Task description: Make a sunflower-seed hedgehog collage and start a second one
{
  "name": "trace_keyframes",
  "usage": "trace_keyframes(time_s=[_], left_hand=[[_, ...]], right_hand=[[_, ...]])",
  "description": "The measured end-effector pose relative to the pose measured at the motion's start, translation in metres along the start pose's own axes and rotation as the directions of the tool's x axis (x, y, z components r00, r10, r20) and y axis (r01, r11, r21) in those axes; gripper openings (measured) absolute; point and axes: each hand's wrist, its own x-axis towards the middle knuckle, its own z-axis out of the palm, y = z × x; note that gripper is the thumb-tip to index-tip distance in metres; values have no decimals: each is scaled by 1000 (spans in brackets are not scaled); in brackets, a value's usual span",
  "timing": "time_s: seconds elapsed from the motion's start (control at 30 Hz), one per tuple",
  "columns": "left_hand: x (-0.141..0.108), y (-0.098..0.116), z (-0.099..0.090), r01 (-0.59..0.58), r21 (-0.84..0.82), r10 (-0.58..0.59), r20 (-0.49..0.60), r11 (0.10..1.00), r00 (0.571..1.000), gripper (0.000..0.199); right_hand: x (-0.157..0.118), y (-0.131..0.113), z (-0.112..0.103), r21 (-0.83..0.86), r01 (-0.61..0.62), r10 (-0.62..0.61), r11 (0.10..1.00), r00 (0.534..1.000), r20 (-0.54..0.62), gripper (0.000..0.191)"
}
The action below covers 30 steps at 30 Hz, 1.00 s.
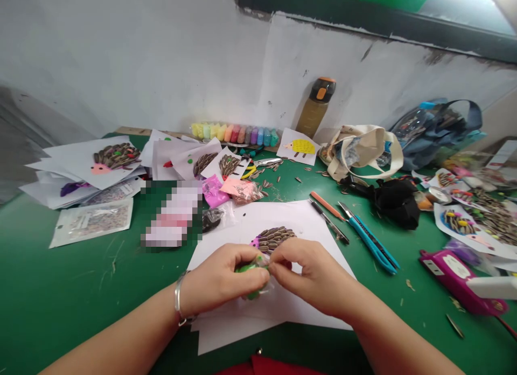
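My left hand [228,272], with a silver bangle at the wrist, is closed round a small clear packet of green modelling clay [253,295]. The thumb and fingertips of my right hand [307,270] pinch together at the packet's right edge; whether they grip the plastic or a bit of clay cannot be made out. Both hands are over stacked white paper [226,332]. Just beyond them on the top sheet is a hedgehog picture [278,237] with sunflower-seed spines and a purple clay face, its lower part hidden by my hands.
A black pen [331,224], an orange stick [327,205] and a blue craft knife [369,240] lie right of the paper. Pink and orange clay packets [241,191] sit beyond it. Paper sheets [64,148] are piled left; a bottle [317,108] leans at the wall.
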Motion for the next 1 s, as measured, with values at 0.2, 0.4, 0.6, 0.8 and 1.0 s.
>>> trace_keyframes(time_s=[0.2, 0.4, 0.6, 0.8, 1.0], left_hand=[[0, 0, 1, 79, -39, -78, 33, 996, 996, 26], [1, -4, -3, -21, -211, 8, -64, 977, 998, 32], [1, -5, -2, 6, -310, -28, -67, 951, 997, 28], [3, -6, -3, 34, -185, -53, -98, 982, 994, 27], [0, -5, -3, 21, -228, -41, -82, 973, 996, 32]], right_hand=[[-4, 1, -3, 1, 6, -6, 1000, 991, 132, 12], [-1, 0, -1, 89, 43, -38, 995, 997, -64, 23], [2, 4, -4, 212, -110, 133, 971, 986, -98, 21], [3, 7, -2, 229, -129, 131, 965, 991, 6, 13], [7, 13, 0, 647, -141, 121, 749, 990, 76, 25]])
